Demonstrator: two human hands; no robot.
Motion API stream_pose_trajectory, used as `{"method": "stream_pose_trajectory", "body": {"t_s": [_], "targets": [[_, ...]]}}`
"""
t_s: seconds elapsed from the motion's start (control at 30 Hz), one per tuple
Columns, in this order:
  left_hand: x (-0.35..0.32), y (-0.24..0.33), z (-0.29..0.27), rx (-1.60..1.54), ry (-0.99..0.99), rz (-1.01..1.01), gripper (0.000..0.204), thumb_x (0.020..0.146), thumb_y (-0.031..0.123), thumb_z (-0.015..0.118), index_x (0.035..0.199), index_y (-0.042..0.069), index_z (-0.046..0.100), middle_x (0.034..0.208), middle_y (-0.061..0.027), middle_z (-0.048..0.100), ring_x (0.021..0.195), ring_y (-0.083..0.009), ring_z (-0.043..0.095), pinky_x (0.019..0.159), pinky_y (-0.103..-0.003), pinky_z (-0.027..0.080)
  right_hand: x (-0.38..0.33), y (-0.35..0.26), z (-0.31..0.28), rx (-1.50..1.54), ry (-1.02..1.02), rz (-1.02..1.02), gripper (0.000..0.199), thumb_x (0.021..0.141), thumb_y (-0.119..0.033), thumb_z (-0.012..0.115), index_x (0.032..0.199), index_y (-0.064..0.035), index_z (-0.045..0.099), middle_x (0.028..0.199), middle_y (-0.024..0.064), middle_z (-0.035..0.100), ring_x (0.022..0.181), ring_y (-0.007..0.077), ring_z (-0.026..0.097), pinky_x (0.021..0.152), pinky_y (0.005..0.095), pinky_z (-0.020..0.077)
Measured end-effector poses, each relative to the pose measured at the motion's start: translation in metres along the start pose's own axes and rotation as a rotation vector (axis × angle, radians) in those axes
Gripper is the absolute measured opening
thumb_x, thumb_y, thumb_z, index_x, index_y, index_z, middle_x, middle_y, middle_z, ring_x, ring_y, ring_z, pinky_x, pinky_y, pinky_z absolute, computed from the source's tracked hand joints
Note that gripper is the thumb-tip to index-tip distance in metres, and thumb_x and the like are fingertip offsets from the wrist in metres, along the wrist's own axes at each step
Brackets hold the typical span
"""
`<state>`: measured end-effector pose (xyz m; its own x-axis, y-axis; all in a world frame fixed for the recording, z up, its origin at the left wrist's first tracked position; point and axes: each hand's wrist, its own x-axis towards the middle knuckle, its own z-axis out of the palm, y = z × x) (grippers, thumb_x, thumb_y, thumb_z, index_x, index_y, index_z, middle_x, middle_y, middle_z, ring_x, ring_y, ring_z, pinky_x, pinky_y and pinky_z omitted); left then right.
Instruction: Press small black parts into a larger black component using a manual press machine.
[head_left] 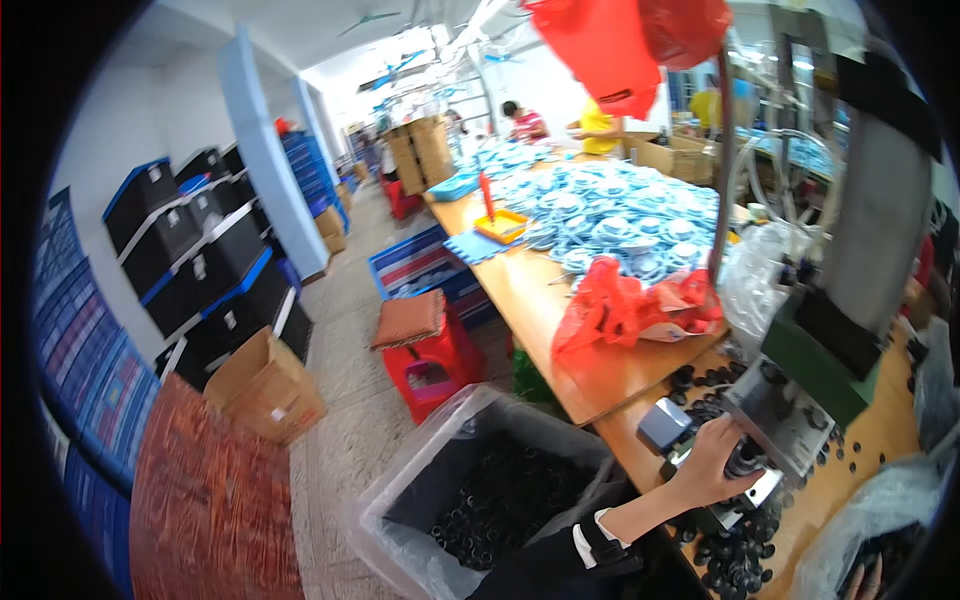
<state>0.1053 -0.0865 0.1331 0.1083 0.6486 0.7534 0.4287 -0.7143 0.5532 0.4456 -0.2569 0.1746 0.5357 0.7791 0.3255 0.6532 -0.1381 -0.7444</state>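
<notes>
My left hand (pixel 708 468) reaches in under the head of a bench press (pixel 795 400). Its fingers and thumb are closed around a round black part (pixel 742 460) at the press's lower tooling. The press has a green block and a grey column above its metal plate. At the lower right edge, only some fingers of my right hand (pixel 866 582) show, stretched and apart. They are over dark parts in a clear plastic bag (pixel 865 520). Small black round parts (pixel 735 560) are heaped on the table below the press.
A plastic-lined bin (pixel 400 500) of black rings stands left of the wooden table (pixel 540 310). Red plastic bags (pixel 630 310) and a pile of light-blue pieces (pixel 630 210) lie farther back. A red stool (pixel 430 365), a carton (pixel 268 390) and stacked black crates (pixel 215 260) stand left. People work far back.
</notes>
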Motion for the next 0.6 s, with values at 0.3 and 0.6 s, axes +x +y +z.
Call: {"method": "stream_pose_trajectory", "body": {"t_s": [0.3,0.6], "targets": [[0.021,0.008,0.043,-0.133,0.066,-0.289,0.034,0.061,0.018,0.074,0.091,0.004,0.064,0.089,-0.0148,0.066,0.088,-0.0377,0.06,0.076,-0.044,0.047,-0.024,-0.033,0.047,0.052,0.095,-0.509,0.015,0.082,-0.003,0.069,0.095,0.004,0.067,0.1,0.014,0.068,0.094,0.0249,0.063,0.09,0.0338,0.0471],[-0.007,0.011,0.047,0.321,0.115,-0.192,0.044,0.068,0.035,0.075,0.101,0.008,0.061,0.095,-0.0078,0.064,0.097,-0.0276,0.057,0.097,-0.053,0.03,-0.05,-0.026,0.08,0.583,-0.228,-0.257,0.053,0.067,-0.014,0.082,0.111,0.003,0.057,0.108,0.0175,0.063,0.098,0.0238,0.062,0.086,0.0331,0.0477]]}}
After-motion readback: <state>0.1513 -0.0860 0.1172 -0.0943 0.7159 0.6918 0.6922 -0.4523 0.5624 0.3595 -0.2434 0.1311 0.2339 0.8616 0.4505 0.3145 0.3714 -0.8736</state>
